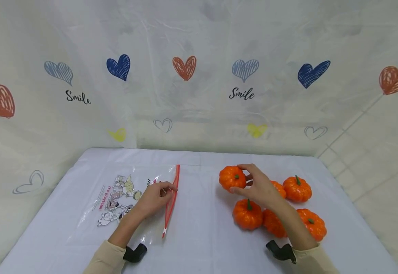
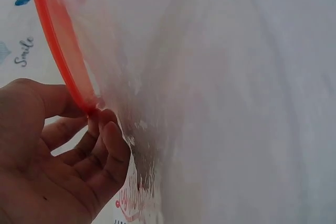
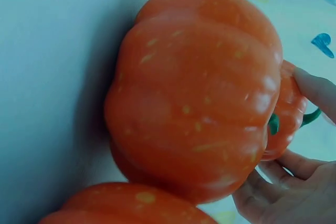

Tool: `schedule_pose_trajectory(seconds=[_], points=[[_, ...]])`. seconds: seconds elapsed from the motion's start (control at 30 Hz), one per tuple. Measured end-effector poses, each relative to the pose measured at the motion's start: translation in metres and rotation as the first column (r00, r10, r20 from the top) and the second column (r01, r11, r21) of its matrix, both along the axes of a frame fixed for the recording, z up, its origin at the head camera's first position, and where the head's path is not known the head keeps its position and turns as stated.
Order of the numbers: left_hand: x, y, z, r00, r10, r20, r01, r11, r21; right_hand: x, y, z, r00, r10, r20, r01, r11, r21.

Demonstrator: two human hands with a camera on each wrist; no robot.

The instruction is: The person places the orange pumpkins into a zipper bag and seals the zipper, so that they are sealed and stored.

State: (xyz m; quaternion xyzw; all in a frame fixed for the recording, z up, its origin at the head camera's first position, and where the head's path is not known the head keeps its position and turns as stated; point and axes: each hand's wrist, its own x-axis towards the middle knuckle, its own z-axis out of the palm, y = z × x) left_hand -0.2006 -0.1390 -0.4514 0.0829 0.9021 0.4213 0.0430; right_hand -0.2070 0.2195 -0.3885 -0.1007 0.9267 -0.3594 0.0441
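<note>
A clear zip bag [image 1: 89, 219] printed with cartoon animals lies on the left of the table. My left hand [image 1: 155, 198] pinches its red zip edge [image 1: 168, 219], and in the left wrist view the fingertips meet at the red strip [image 2: 62, 59]. On the right, my right hand [image 1: 260, 187] holds a small orange toy pumpkin [image 1: 231, 178] with a green stem between thumb and fingers. In the right wrist view that held pumpkin [image 3: 287, 111] is partly hidden behind a nearer pumpkin [image 3: 194, 87].
Several more orange pumpkins sit around the right forearm: one at the front left [image 1: 248, 216], one at the back right [image 1: 297, 189], one at the front right [image 1: 312, 223]. The forearm partly covers others. A white cloth [image 1: 199, 228] covers the table; behind hangs a heart-printed sheet [image 1: 206, 99].
</note>
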Motion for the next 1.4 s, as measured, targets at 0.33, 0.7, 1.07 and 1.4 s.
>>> schedule_pose_trajectory(seconds=[0.33, 0.7, 1.07, 1.4], points=[[-0.002, -0.001, -0.001, 0.999, 0.006, -0.037, -0.007, 1.000, -0.025, 0.000, -0.011, 0.001, 0.998, 0.040, -0.044, -0.041, 0.999, -0.014], [-0.005, 0.000, -0.002, 1.000, -0.001, -0.020, 0.000, 0.999, -0.052, 0.001, -0.020, 0.003, 1.000, 0.031, 0.001, -0.031, 0.999, -0.040], [0.000, 0.003, 0.002, 1.000, -0.015, -0.022, 0.015, 1.000, -0.011, 0.006, -0.037, 0.003, 0.998, 0.051, 0.023, -0.049, 0.995, -0.084], [0.003, 0.009, 0.005, 0.999, -0.019, -0.038, 0.017, 0.999, -0.044, 0.012, -0.050, 0.005, 0.997, 0.075, 0.015, -0.073, 0.993, -0.097]])
